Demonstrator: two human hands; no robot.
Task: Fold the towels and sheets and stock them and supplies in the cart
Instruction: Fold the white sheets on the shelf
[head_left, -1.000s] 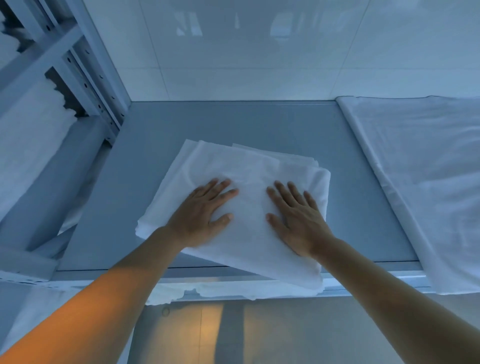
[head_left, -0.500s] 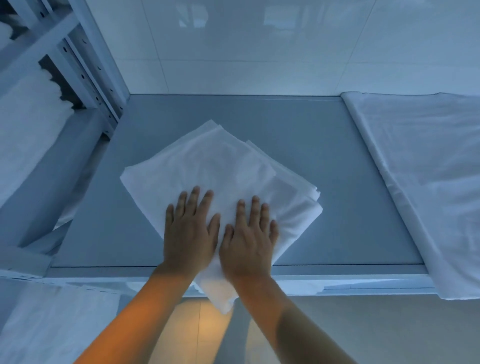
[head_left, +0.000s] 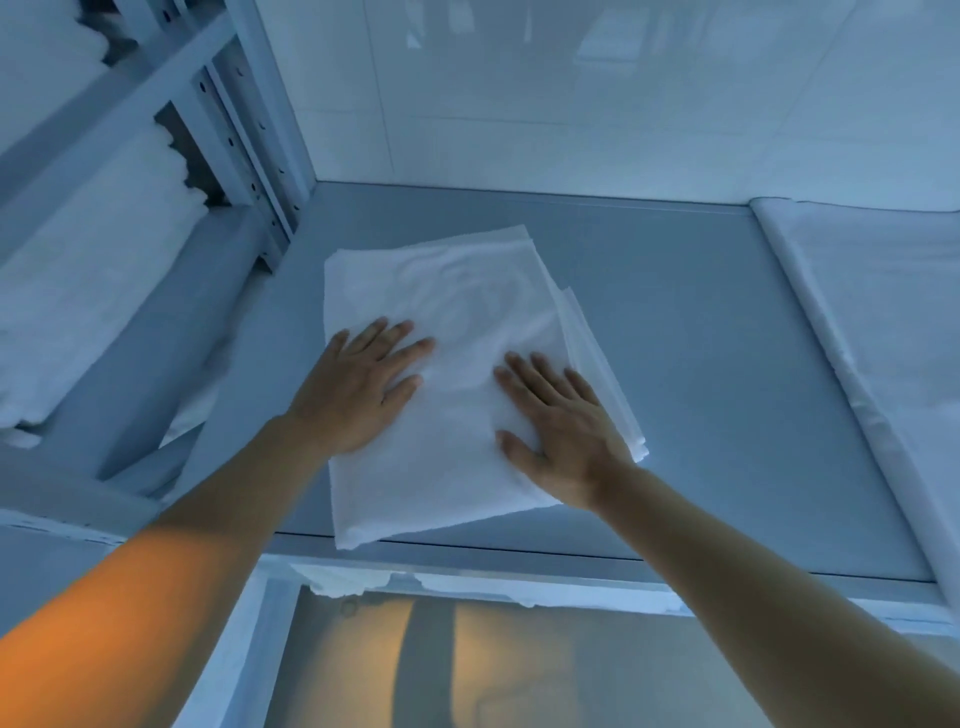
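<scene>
A folded white sheet (head_left: 462, 306) lies on the grey shelf surface (head_left: 701, 364), its near corner reaching the front edge. My left hand (head_left: 358, 389) rests flat on the sheet's left part, fingers straight and spread. On the sheet's right part my right hand (head_left: 561, 426) presses flat, fingers straight. Several folded layers show along the sheet's right edge.
A second white sheet (head_left: 883, 322) lies spread at the right end of the surface. To the left stands a metal rack (head_left: 244, 135) with white linen (head_left: 88, 270) stacked on its shelves. A tiled wall (head_left: 571, 93) closes the back. The floor shows below the front edge.
The sheet has turned and slid back onto the surface, no longer hanging over the front edge. My hands have moved apart from side by side to the sheet's left and right parts.
</scene>
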